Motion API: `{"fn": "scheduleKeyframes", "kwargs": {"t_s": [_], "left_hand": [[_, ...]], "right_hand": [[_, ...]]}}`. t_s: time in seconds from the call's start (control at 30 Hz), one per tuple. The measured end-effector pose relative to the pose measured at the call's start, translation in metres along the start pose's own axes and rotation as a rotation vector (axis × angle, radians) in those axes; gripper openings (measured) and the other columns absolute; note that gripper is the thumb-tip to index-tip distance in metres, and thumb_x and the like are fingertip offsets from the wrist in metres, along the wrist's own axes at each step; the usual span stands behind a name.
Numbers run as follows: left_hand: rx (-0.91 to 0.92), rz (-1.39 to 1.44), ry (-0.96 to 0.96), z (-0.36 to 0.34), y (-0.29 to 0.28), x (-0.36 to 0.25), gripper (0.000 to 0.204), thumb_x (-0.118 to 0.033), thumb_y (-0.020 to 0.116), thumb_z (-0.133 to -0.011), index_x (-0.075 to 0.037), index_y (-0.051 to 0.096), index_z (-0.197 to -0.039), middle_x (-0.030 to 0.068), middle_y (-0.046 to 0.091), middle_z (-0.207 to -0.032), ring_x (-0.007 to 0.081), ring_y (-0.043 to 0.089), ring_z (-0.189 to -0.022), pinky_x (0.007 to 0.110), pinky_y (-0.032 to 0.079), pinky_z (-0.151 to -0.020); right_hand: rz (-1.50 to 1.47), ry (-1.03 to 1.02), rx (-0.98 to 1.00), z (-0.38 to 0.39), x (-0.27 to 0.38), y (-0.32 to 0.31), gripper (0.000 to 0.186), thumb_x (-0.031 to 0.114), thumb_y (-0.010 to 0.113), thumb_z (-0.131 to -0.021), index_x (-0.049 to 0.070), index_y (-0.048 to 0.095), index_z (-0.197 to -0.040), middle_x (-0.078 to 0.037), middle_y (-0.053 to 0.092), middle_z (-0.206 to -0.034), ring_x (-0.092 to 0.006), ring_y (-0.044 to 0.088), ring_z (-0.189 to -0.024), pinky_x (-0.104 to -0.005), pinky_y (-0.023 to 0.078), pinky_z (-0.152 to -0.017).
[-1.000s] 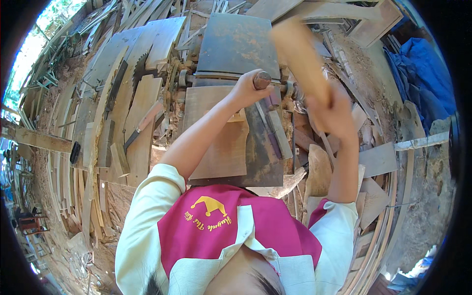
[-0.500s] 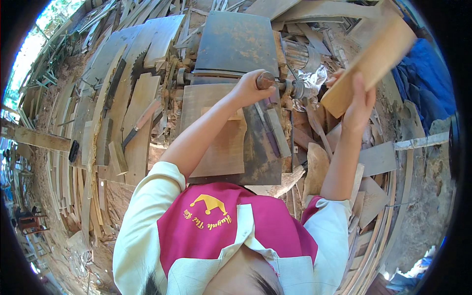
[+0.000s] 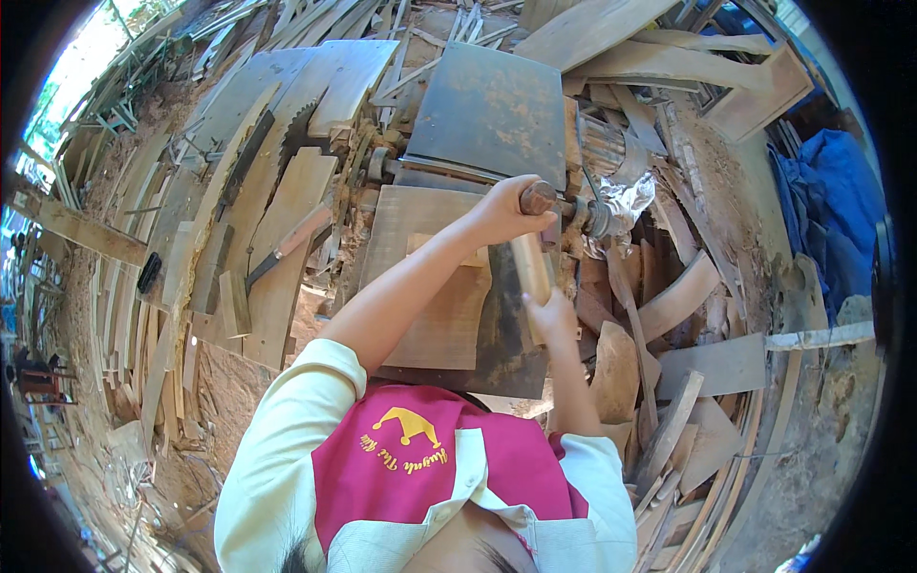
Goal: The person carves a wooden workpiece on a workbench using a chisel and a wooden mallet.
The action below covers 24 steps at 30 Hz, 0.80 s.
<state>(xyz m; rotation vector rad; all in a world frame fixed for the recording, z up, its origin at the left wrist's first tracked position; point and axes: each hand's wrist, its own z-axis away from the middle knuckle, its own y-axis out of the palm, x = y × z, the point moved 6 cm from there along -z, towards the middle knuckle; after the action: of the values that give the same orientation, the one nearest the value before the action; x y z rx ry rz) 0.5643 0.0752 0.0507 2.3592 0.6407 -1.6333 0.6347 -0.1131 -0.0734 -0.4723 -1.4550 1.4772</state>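
Observation:
My left hand [image 3: 504, 215] is closed round a short dark-brown round handle [image 3: 537, 199], end up, over the work surface; the tool's lower part is hidden. Just below it my right hand [image 3: 550, 320] is closed on a pale wooden block [image 3: 531, 267], which points away from me toward that handle. Beneath my left arm a wide brown board [image 3: 425, 339] lies on a dark, dusty metal plate [image 3: 506, 372], with a smaller wooden piece [image 3: 435, 244] on it.
A blue-grey metal table [image 3: 485, 105] and shaft [image 3: 597, 218] are beyond. Left are boards [image 3: 291, 201], a toothed saw blade [image 3: 291, 134] and a knife-like tool with wooden handle [image 3: 301, 229]. Right are crumpled foil [image 3: 630, 201], wood offcuts [image 3: 678, 296] and blue tarpaulin [image 3: 826, 201].
My right hand has swung the pale block down and leftward from the upper right to beside the left hand. My left hand keeps its grip; the whole view has shifted slightly.

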Motion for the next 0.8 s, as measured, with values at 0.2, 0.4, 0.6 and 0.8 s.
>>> {"fn": "scheduleKeyframes", "kwargs": {"t_s": [0.2,0.4,0.6,0.8], "left_hand": [[-0.002,0.052,-0.035,-0.003,-0.002,0.001,0.023,-0.015,0.070,-0.073,-0.005,0.050,-0.079,-0.0037,0.043,-0.068,0.0066,0.037,-0.065,0.024,0.035,-0.058],[-0.002,0.001,0.005,-0.002,0.000,-0.002,0.023,-0.014,0.070,-0.073,-0.005,0.050,-0.081,-0.0032,0.044,-0.070,0.0073,0.037,-0.065,0.024,0.035,-0.058],[0.045,0.012,-0.003,-0.002,-0.005,0.010,0.025,-0.012,0.071,-0.072,-0.003,0.053,-0.087,-0.0017,0.054,-0.077,0.0064,0.047,-0.073,0.024,0.043,-0.065],[0.257,-0.758,-0.192,0.038,-0.022,0.053,0.055,-0.032,0.073,-0.069,-0.005,0.050,-0.111,0.0118,0.057,-0.105,0.0231,0.053,-0.103,0.037,0.043,-0.084]], "right_hand": [[0.139,-0.182,-0.035,0.012,0.011,0.033,0.052,0.042,0.067,-0.070,-0.004,0.058,-0.092,-0.023,0.053,-0.102,-0.0368,0.052,-0.096,-0.0397,0.044,-0.083],[-0.732,-0.449,-0.210,-0.014,0.028,-0.023,0.064,0.044,0.065,-0.075,0.000,0.048,-0.118,-0.013,0.049,-0.112,-0.0236,0.049,-0.105,-0.0346,0.041,-0.083],[-1.117,-0.868,-0.175,-0.004,0.139,-0.116,0.052,0.030,0.069,-0.075,0.001,0.050,-0.114,-0.011,0.050,-0.116,-0.0167,0.052,-0.097,-0.0263,0.042,-0.081],[-1.116,-0.778,-0.031,-0.027,0.173,-0.109,0.011,0.010,0.062,-0.081,0.003,0.055,-0.077,-0.004,0.060,-0.072,-0.0061,0.054,-0.065,-0.0193,0.042,-0.059]]}}
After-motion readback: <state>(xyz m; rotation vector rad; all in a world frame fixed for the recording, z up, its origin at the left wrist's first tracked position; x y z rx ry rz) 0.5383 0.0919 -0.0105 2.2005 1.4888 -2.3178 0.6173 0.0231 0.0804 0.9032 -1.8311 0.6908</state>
